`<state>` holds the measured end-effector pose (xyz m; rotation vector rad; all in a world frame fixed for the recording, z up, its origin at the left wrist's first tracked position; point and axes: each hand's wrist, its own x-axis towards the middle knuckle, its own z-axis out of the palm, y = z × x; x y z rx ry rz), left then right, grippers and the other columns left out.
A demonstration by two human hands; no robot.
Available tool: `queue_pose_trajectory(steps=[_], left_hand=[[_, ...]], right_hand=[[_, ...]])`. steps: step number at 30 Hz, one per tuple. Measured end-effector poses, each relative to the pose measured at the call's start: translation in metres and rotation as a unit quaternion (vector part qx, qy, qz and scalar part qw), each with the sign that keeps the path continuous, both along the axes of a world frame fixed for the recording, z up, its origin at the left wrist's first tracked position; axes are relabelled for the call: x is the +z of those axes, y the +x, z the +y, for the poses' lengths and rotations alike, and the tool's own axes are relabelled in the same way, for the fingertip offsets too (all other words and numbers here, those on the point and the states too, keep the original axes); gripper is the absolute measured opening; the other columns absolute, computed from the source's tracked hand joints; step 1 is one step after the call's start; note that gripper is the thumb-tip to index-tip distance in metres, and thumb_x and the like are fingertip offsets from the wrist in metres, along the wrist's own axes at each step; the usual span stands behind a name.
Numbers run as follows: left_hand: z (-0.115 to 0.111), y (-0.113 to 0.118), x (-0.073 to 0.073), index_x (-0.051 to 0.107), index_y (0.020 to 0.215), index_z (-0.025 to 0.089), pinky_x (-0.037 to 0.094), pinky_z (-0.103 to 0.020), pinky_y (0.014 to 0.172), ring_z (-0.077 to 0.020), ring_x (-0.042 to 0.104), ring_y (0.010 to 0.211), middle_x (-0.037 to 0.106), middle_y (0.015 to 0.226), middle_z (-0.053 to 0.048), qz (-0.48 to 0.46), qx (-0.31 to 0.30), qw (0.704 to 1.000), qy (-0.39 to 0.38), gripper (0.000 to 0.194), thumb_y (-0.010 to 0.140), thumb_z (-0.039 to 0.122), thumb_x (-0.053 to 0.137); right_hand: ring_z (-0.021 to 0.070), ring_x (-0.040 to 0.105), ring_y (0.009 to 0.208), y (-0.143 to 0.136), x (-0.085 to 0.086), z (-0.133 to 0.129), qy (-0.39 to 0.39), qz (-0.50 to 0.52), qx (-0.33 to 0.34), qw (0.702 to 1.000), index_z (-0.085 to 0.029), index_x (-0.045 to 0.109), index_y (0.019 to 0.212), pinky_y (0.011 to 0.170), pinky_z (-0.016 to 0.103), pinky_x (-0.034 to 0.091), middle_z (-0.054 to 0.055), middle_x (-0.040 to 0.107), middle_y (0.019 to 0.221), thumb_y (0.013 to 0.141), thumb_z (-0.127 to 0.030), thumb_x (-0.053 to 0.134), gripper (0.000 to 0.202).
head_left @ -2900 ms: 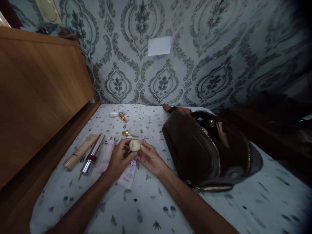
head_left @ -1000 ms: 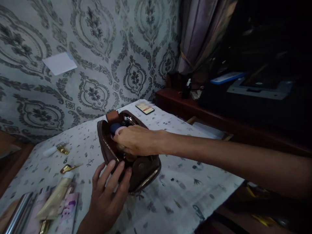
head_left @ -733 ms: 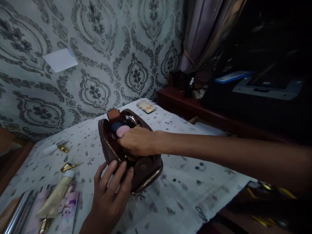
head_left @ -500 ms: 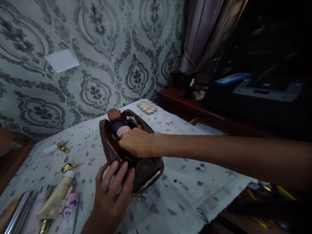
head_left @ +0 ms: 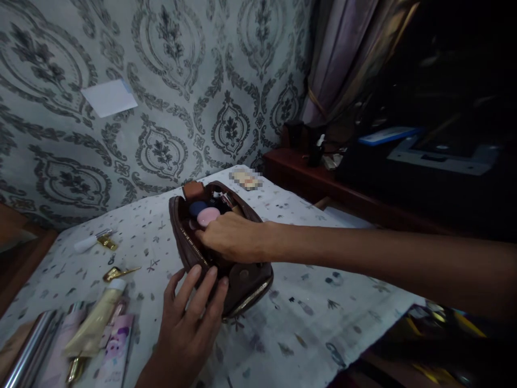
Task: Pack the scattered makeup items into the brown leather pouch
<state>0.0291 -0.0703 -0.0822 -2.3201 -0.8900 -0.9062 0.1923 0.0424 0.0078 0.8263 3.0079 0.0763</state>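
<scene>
A brown zip-up cosmetic bag (head_left: 177, 229) lies unzipped on the table, its mouth facing up. My right hand (head_left: 226, 237) reaches down into it from the right. Its knuckles are bent and the fingertips are hidden inside, so any hold is out of sight. Beside the knuckles, in the bag, are a pink oval item (head_left: 208, 216) and a dark blue round item (head_left: 197, 208). Some slim tubes (head_left: 226, 199) stand along the bag's far side. My left hand (head_left: 194, 318) rests its spread fingertips against the bag's near side.
Left of my left hand lie a beige squeeze tube (head_left: 92, 323), a pink printed packet (head_left: 117, 345) and silver tubes (head_left: 34, 345). Beyond them are a gold clip (head_left: 113, 274) and a white-handled item (head_left: 84, 244). A blurred-out flat item (head_left: 246, 179) lies near the wall.
The view has shifted slightly, moving everything a little to the right in the picture. Both hands keep the same places at the bag, and nothing has visibly been taken out.
</scene>
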Motion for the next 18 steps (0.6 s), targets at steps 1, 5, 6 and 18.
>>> queue_pose_trajectory(steps=[1, 5, 6, 18], left_hand=[[0.000, -0.001, -0.001, 0.066, 0.118, 0.008, 0.028, -0.049, 0.119, -0.0289, 0.030, 0.148, 0.069, 0.117, -0.017, 0.002, 0.000, 1.000, -0.002, 0.031, 0.088, 0.003, 0.058], [-0.001, -0.004, -0.005, 0.064, 0.122, 0.010, 0.029, -0.051, 0.117, -0.0296, 0.030, 0.148, 0.068, 0.121, -0.017, 0.012, 0.000, 1.000, -0.009, 0.034, 0.090, 0.005, 0.056], [-0.002, -0.004, -0.005, 0.064, 0.123, 0.011, 0.030, -0.051, 0.117, -0.0293, 0.031, 0.147, 0.068, 0.121, -0.017, 0.013, 0.002, 1.000, -0.011, 0.034, 0.090, 0.005, 0.055], [0.065, 0.015, 0.109, 0.070, 0.095, 0.023, 0.050, -0.033, 0.069, -0.0210, 0.067, 0.077, 0.073, 0.088, -0.004, 0.123, 0.021, 0.974, -0.191, 0.021, 0.094, 0.022, 0.049]], right_hand=[[0.0239, 0.070, 0.085, 0.000, 0.003, -0.002, -0.021, -0.022, 0.008, 1.000, -0.008, 0.068, 0.108, 0.068, 0.030, 0.048, 0.015, 0.073, 0.090, 0.090, -0.011, 0.053, 0.024], [0.0237, 0.071, 0.081, 0.001, 0.012, -0.009, -0.140, -0.165, 0.030, 0.976, -0.009, 0.073, 0.097, 0.059, 0.028, 0.045, 0.013, 0.073, 0.092, 0.089, -0.011, 0.057, 0.018], [0.0240, 0.071, 0.080, 0.000, 0.012, -0.009, -0.159, -0.187, 0.028, 0.969, -0.009, 0.074, 0.094, 0.057, 0.028, 0.044, 0.012, 0.073, 0.090, 0.088, -0.010, 0.058, 0.017], [0.0226, 0.068, 0.075, -0.001, -0.007, -0.004, -0.181, -0.194, -0.002, 0.964, -0.013, 0.070, 0.067, 0.068, 0.032, 0.052, 0.006, 0.070, 0.070, 0.065, 0.009, 0.066, 0.022]])
